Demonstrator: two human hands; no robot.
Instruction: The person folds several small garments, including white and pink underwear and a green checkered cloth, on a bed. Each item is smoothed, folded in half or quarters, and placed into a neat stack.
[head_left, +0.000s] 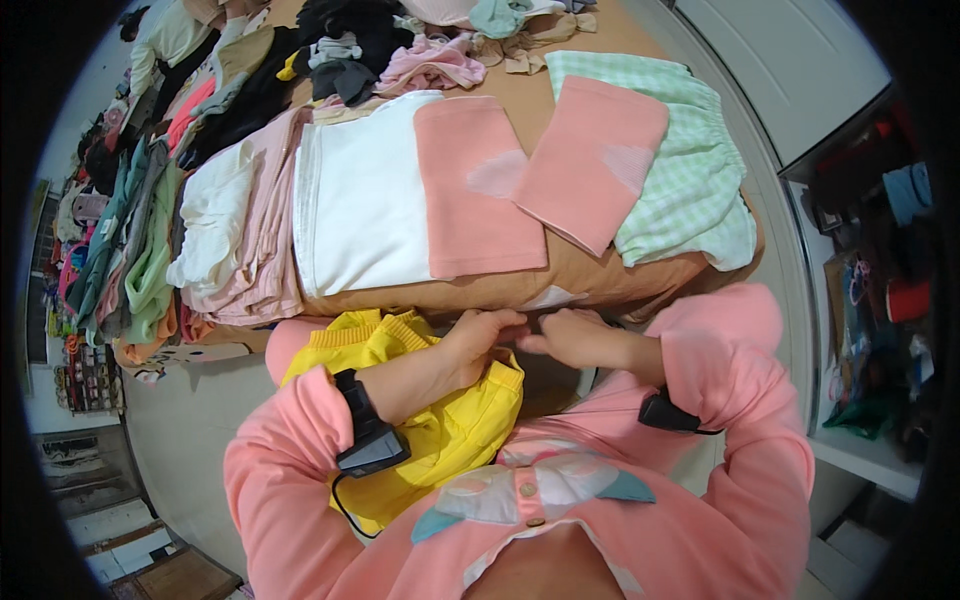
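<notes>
Yellow trousers with a ribbed edge lie over my lap, under my left forearm. My left hand is above their right side, fingers curled towards the bed edge. Close beside it, my right hand has its fingers bent inward, nearly meeting the left. Whether either hand pinches anything cannot be told. Just beyond them, two flat pink knitted sleeves lie on the brown bed cover, each with a pale patch. One overlaps a folded white cloth, the other a green-and-white gingham garment.
Left of the white cloth are a folded pink garment and a crumpled white one. Loose clothes are heaped farther back. A person bends at the far left. Open shelves stand to the right.
</notes>
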